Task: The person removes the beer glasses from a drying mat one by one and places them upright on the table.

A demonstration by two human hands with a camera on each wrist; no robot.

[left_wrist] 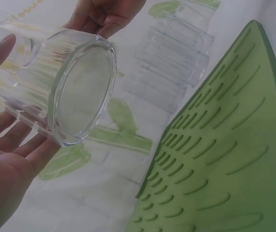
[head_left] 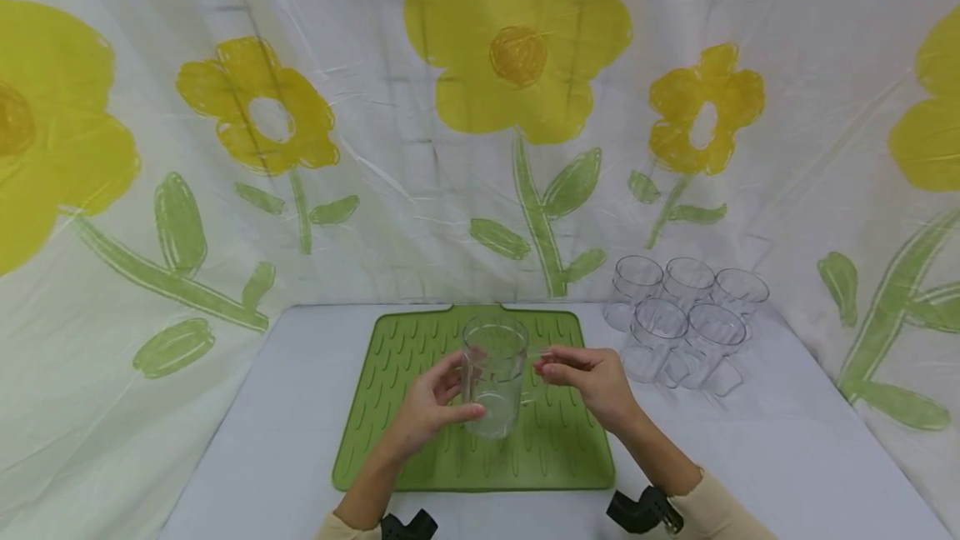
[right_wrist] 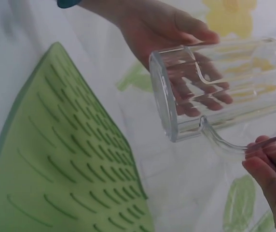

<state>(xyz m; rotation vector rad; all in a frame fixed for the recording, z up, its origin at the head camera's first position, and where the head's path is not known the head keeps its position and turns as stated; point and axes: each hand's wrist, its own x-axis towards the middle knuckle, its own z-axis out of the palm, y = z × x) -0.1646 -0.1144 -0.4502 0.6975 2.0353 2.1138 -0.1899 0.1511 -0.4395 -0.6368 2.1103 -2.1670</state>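
A clear glass mug (head_left: 495, 377) is held upright above a green ribbed drying mat (head_left: 375, 440). My left hand (head_left: 431, 407) grips the mug's body from the left, thumb on the near side and fingers round the far side. On the right, my right hand (head_left: 592, 377) pinches the mug's handle (right_wrist: 225, 145) between thumb and fingers. The left wrist view shows the thick round base (left_wrist: 85, 94) of the mug, off the mat.
Several more clear glass mugs (head_left: 660, 332) stand grouped at the back right of the white table (head_left: 712, 457), beside the mat. A curtain (head_left: 420, 215) with yellow flowers hangs behind the table.
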